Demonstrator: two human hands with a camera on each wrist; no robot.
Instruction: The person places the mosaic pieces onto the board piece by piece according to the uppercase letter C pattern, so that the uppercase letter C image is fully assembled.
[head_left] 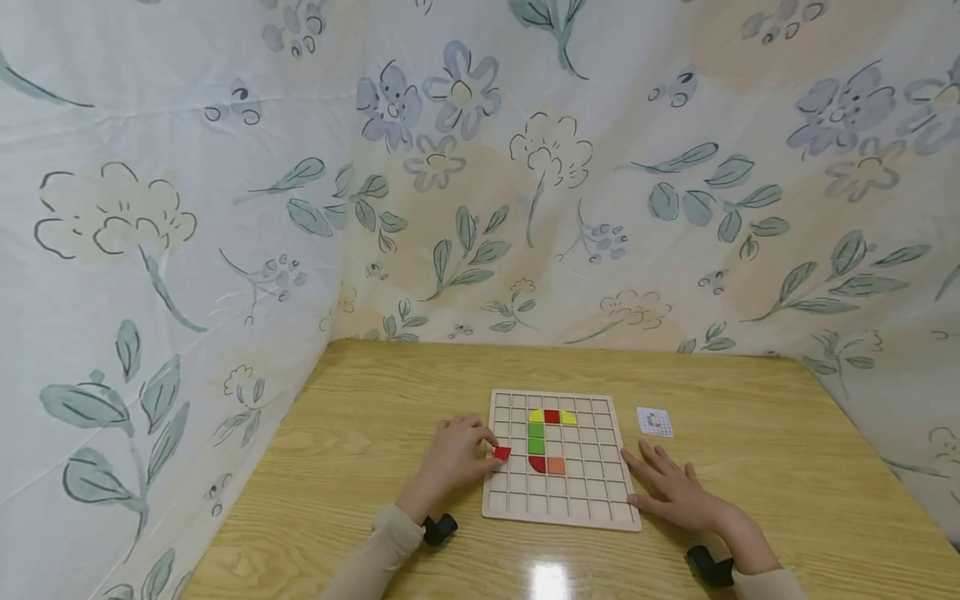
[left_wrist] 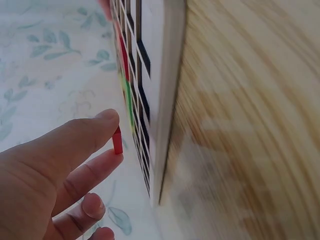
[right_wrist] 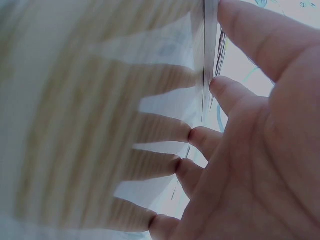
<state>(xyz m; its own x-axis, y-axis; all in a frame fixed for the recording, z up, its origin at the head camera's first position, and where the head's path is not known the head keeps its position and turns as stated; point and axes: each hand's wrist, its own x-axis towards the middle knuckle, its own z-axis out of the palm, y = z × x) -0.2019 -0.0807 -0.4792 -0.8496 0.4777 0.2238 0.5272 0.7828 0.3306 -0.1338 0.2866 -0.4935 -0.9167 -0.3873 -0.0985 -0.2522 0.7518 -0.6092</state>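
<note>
My left hand [head_left: 456,451] pinches a small red tile [head_left: 502,452] between thumb and forefinger, over the left edge of a wooden grid board [head_left: 597,505]. The left wrist view shows the tile's thin red edge [left_wrist: 117,142] between the fingertips, apart from the board. On the board, a red square [head_left: 552,417] sits between two yellow pieces; below the left one are green squares [head_left: 536,439], then a red rounded piece [head_left: 537,464] beside an orange square [head_left: 556,466]. My right hand [head_left: 675,493] rests at the board's right edge, fingers spread, with fingertips on the table.
A small printed card [head_left: 655,422] with a grid pattern lies right of the board, just beyond the right hand. The wood-grain table [head_left: 360,400] reaches back to a floral cloth [head_left: 480,250]. Black wrist-worn devices [head_left: 440,530] sit at both wrists.
</note>
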